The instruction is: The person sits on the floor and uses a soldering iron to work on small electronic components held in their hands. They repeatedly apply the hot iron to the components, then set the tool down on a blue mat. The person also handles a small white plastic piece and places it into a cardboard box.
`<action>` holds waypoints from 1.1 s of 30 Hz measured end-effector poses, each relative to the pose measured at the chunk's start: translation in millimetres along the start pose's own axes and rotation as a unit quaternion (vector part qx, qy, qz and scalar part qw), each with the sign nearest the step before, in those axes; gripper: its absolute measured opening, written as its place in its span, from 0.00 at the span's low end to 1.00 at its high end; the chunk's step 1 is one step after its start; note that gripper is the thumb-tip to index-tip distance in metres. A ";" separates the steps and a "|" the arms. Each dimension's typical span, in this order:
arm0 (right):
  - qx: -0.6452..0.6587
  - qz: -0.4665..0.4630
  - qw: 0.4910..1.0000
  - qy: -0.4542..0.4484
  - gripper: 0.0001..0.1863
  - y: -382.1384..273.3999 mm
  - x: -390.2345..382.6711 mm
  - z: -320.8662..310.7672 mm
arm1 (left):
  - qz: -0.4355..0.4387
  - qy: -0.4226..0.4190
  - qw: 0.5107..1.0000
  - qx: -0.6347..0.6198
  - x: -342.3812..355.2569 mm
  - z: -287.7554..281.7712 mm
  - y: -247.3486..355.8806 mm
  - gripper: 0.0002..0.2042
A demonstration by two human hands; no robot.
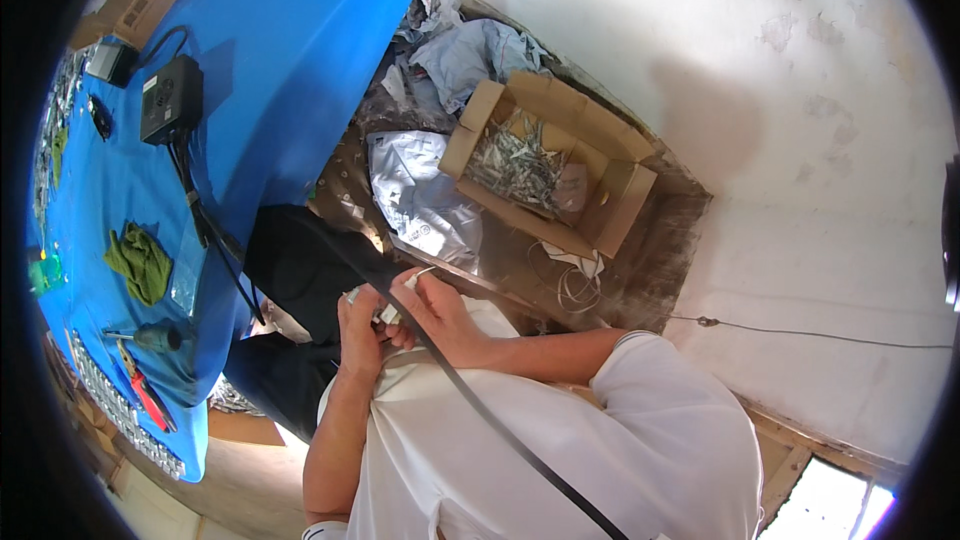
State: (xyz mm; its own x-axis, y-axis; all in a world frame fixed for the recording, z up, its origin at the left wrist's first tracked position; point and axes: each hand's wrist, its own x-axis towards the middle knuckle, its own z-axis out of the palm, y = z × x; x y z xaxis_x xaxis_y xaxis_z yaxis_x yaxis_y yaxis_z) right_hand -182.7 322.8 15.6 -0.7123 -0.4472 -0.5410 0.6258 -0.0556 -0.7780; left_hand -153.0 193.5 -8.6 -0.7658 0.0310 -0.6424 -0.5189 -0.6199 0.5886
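Close to my body, my two hands meet over my lap. My left hand (359,331) is closed, its fingers bent round a small white piece (388,314) that sits between the hands. On the same piece my right hand (450,320) is closed too, with a thin white stub showing by its thumb and forefinger. The piece looks like a plug or connector, but fingers cover most of it, so its exact kind is unclear. A dark cable (470,395) runs across in front of my shirt and passes over my right hand.
Left lies a blue-covered table (270,50) with a black boxed device (171,100), a green cloth (139,265), red-handled pliers (148,400) and a screwdriver (157,338). Ahead, an open cardboard box (620,205) holds many small metallic pieces, beside plastic bags (425,195). A white wall (800,140) stands right.
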 end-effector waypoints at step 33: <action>-0.308 -0.108 0.936 -0.131 0.12 -18.3 33.4 -24.8 | -0.112 0.067 0.984 -0.121 12.8 -9.7 -14.1 0.19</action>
State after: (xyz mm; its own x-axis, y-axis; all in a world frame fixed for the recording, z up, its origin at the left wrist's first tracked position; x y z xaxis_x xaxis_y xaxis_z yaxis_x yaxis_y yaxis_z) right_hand -225.8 331.0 3.8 -0.6483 -0.6924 -0.3169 0.1169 0.3208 -0.9399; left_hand -151.8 195.0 -29.9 -0.5763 0.0942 -0.8118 -0.5509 -0.7785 0.3008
